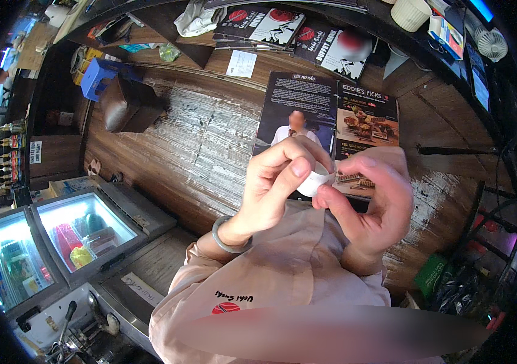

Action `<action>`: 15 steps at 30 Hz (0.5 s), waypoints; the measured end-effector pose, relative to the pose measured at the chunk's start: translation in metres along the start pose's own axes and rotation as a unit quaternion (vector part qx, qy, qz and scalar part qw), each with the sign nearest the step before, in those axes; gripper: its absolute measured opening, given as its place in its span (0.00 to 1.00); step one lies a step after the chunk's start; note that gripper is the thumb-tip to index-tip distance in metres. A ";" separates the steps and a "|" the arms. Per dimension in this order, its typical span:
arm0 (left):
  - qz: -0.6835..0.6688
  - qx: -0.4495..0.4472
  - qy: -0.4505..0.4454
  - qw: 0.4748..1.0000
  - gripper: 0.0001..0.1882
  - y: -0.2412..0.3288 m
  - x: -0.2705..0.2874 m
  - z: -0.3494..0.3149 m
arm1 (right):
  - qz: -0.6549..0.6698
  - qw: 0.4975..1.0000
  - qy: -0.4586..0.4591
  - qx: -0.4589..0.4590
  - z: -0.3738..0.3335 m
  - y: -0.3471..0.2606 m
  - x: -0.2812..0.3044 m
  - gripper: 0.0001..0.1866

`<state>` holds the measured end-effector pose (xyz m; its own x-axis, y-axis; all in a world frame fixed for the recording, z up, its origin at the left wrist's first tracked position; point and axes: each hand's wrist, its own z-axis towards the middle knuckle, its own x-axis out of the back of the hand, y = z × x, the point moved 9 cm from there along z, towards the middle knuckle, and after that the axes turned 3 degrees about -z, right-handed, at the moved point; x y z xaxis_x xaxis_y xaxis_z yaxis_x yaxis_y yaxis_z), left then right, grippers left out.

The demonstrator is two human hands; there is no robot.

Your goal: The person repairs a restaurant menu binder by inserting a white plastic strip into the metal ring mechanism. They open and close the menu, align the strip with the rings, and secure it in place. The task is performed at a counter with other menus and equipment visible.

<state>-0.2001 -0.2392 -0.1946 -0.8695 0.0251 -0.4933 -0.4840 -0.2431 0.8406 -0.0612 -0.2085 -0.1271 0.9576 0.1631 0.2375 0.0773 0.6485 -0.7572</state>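
A small white roll (316,182), which looks like a roll of tape, is held up in front of my chest. My left hand (279,179) grips it from the left, with the thumb along its near side and the fingers curled behind. From the right, my right hand (376,203) closes on the roll's edge with thumb and curled fingers; the index finger is slightly blurred. An open menu (298,91) with dark pages and food pictures lies below and beyond the hands, partly covered by them.
Stacked menus (258,27) and a white slip of paper (241,63) lie at the back. Left are a brown padded stool (122,106), a blue plastic stool (93,82) and a glass-topped freezer (85,230). A small white fan (492,45) stands far right, above black plastic bags (455,291).
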 end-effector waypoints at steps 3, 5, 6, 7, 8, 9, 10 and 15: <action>-0.023 0.031 -0.002 0.999 0.12 0.005 -0.005 -0.002 | -0.094 0.995 -0.029 0.036 0.011 -0.007 0.005 0.23; -0.043 0.036 0.001 0.998 0.11 0.006 -0.010 -0.001 | -0.091 0.995 -0.031 0.006 0.008 0.000 0.008 0.21; -0.015 0.012 -0.018 1.000 0.11 0.010 -0.013 -0.001 | -0.089 0.995 -0.032 -0.008 0.006 0.004 0.009 0.19; 0.014 -0.014 -0.037 0.999 0.10 0.014 -0.015 0.000 | -0.088 0.996 -0.032 -0.005 0.004 0.006 0.010 0.20; 0.042 -0.039 -0.056 0.997 0.10 0.018 -0.017 -0.001 | -0.086 0.996 -0.031 -0.001 0.002 0.009 0.010 0.20; 0.029 -0.033 -0.050 0.998 0.09 0.016 -0.016 -0.001 | -0.084 0.996 -0.031 0.003 0.001 0.011 0.010 0.20; 0.018 -0.026 -0.043 0.999 0.09 0.015 -0.015 -0.002 | -0.071 0.997 -0.028 -0.004 0.001 0.013 0.010 0.20; -0.025 -0.017 0.008 1.000 0.08 0.010 -0.008 -0.010 | -0.005 1.000 -0.017 -0.025 -0.002 0.018 0.007 0.17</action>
<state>-0.1972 -0.2511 -0.1842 -0.8423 0.0230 -0.5386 -0.5234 -0.2740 0.8068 -0.0529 -0.1970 -0.1407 0.9469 0.1824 0.2649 0.1011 0.6130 -0.7836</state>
